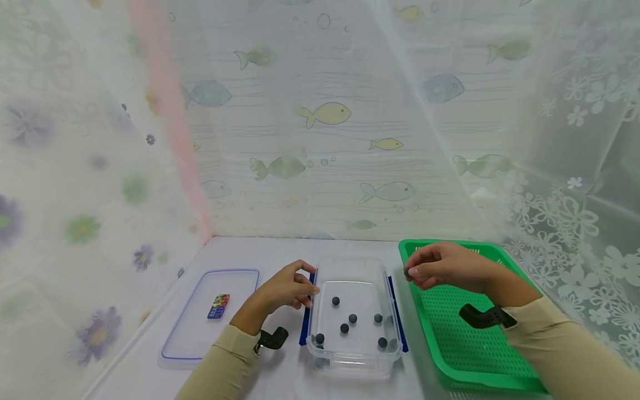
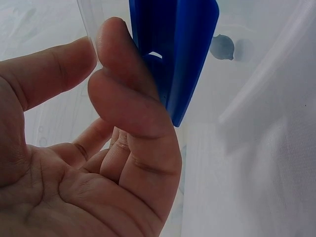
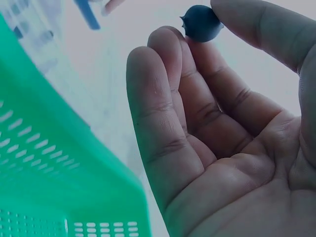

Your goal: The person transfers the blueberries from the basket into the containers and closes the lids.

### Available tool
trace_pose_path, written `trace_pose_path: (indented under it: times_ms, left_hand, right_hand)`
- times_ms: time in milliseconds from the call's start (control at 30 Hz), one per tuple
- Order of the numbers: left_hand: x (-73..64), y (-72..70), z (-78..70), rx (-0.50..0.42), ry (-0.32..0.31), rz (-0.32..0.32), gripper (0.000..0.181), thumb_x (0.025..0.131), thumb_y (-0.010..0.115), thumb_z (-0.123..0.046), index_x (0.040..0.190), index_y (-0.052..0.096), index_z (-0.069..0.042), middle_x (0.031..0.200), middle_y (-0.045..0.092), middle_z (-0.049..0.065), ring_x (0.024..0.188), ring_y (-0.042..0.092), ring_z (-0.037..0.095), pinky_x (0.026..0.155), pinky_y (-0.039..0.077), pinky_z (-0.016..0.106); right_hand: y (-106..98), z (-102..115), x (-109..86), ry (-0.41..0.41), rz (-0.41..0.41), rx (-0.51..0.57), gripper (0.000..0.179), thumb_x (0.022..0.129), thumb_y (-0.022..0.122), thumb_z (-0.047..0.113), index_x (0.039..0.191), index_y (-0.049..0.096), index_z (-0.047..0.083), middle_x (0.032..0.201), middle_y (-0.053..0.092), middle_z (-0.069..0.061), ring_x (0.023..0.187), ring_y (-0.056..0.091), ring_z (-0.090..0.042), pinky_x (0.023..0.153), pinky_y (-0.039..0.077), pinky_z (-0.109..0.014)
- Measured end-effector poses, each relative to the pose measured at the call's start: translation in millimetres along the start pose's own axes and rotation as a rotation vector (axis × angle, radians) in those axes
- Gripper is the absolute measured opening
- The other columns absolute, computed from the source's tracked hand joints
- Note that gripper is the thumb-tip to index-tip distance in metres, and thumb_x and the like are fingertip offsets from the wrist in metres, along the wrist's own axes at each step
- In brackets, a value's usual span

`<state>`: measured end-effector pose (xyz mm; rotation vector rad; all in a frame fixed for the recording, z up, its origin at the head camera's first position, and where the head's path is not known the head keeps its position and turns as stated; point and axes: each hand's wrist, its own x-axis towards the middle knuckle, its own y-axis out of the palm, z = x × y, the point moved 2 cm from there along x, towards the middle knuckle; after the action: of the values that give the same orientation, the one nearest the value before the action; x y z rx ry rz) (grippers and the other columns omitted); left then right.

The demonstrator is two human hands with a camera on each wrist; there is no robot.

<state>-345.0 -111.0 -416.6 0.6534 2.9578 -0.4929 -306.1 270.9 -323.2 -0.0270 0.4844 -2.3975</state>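
My right hand [image 1: 440, 266] pinches a blueberry [image 3: 202, 23] between thumb and fingertips, above the left rim of a green basket [image 1: 425, 322]. Its crown shows in the right wrist view. A clear plastic container [image 1: 357, 364] with blue side latches [image 1: 398, 314] stands in the middle. Several blueberries [image 1: 353, 318] lie scattered on its floor. At the container's left side, my left hand [image 1: 287, 286] holds the rim, thumb over the edge. In the left wrist view, curled fingers [image 2: 133, 108] lie against the blue latch [image 2: 182, 49].
Left of the container lies a clear lid [image 1: 182, 333] with a blue seal and a colourful label [image 1: 218, 306]. The green basket stands close on the container's right. Patterned translucent sheets [image 1: 325, 166] enclose the white table [image 1: 280, 247] at the back and sides.
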Motion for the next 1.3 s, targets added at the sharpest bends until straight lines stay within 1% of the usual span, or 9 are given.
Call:
trace_pose_path:
  times_ms: [100, 233, 433, 567, 667, 733, 967, 1200, 1300]
  left_hand:
    - [0.4, -0.3, 0.4, 0.002, 0.004, 0.003, 0.064, 0.091, 0.080, -0.020, 0.144, 0.047, -0.006, 0.102, 0.070, 0.013, 0.068, 0.072, 0.021, 0.058, 0.056, 0.029]
    - [0.6, -0.5, 0.5, 0.001, 0.005, 0.003, 0.064, 0.092, 0.079, -0.019, 0.144, 0.046, -0.005, 0.102, 0.069, 0.013, 0.068, 0.072, 0.021, 0.058, 0.056, 0.028]
    - [1.0, -0.2, 0.4, -0.003, -0.001, -0.001, 0.058, 0.093, 0.078, -0.017, 0.142, 0.048, -0.008, 0.102, 0.069, 0.013, 0.068, 0.072, 0.021, 0.057, 0.055, 0.028]
    - [1.5, 0.0, 0.1, -0.004, 0.000, 0.002, 0.057, 0.093, 0.076, -0.016, 0.142, 0.048, -0.008, 0.101, 0.069, 0.013, 0.068, 0.072, 0.021, 0.057, 0.055, 0.028]
    - [1.6, -0.1, 0.1, -0.003, 0.003, 0.001, 0.058, 0.093, 0.077, -0.017, 0.142, 0.048, -0.007, 0.101, 0.069, 0.013, 0.068, 0.072, 0.021, 0.057, 0.055, 0.028]
    - [1.6, -0.2, 0.5, -0.002, 0.003, 0.000, 0.060, 0.092, 0.078, -0.018, 0.143, 0.048, -0.007, 0.101, 0.069, 0.013, 0.068, 0.072, 0.021, 0.057, 0.055, 0.028]
    - [1.3, -0.2, 0.6, -0.003, 0.000, 0.003, 0.060, 0.093, 0.077, -0.016, 0.144, 0.046, -0.006, 0.102, 0.069, 0.013, 0.068, 0.072, 0.021, 0.057, 0.055, 0.028]
    - [0.4, 0.2, -0.4, -0.009, 0.005, 0.005, 0.059, 0.094, 0.076, -0.015, 0.143, 0.046, -0.005, 0.102, 0.069, 0.014, 0.067, 0.072, 0.020, 0.056, 0.055, 0.027]
    - [0.5, 0.1, 0.2, -0.009, 0.003, 0.006, 0.059, 0.094, 0.076, -0.016, 0.143, 0.046, -0.005, 0.102, 0.069, 0.014, 0.067, 0.072, 0.020, 0.056, 0.055, 0.027]
  right_hand:
    - [4, 2, 7.1, 0.014, -0.023, -0.011, 0.031, 0.101, 0.067, 0.017, 0.123, 0.065, -0.005, 0.109, 0.070, -0.013, 0.097, 0.068, -0.021, 0.094, 0.058, -0.048]
    - [9, 5, 16.4, 0.016, -0.038, -0.014, 0.035, 0.100, 0.070, 0.018, 0.124, 0.065, -0.006, 0.112, 0.070, -0.016, 0.100, 0.070, -0.025, 0.091, 0.060, -0.043]
    - [17, 9, 28.0, 0.015, -0.036, -0.015, 0.035, 0.098, 0.072, 0.019, 0.123, 0.065, -0.005, 0.114, 0.070, -0.020, 0.100, 0.070, -0.025, 0.092, 0.060, -0.044]
    - [23, 12, 34.4, 0.018, -0.040, -0.023, 0.035, 0.098, 0.073, 0.020, 0.122, 0.066, -0.003, 0.113, 0.071, -0.016, 0.105, 0.070, -0.034, 0.091, 0.060, -0.042]
    - [26, 14, 38.5, 0.024, -0.043, -0.025, 0.035, 0.096, 0.074, 0.021, 0.122, 0.067, -0.002, 0.115, 0.072, -0.016, 0.108, 0.069, -0.041, 0.091, 0.060, -0.042]
    - [28, 15, 40.5, 0.030, -0.041, -0.033, 0.035, 0.096, 0.075, 0.021, 0.121, 0.067, -0.002, 0.115, 0.072, -0.017, 0.106, 0.069, -0.041, 0.091, 0.060, -0.042]
    - [31, 14, 46.0, 0.032, -0.027, -0.049, 0.033, 0.097, 0.074, 0.021, 0.120, 0.068, -0.001, 0.113, 0.073, -0.015, 0.099, 0.072, -0.028, 0.092, 0.060, -0.043]
    - [33, 13, 50.6, 0.043, -0.022, -0.040, 0.031, 0.096, 0.074, 0.020, 0.119, 0.068, -0.001, 0.114, 0.072, -0.019, 0.103, 0.071, -0.035, 0.093, 0.059, -0.046]
    - [34, 14, 50.3, 0.048, -0.023, -0.037, 0.031, 0.097, 0.073, 0.018, 0.119, 0.067, -0.003, 0.113, 0.073, -0.018, 0.103, 0.071, -0.033, 0.093, 0.059, -0.045]
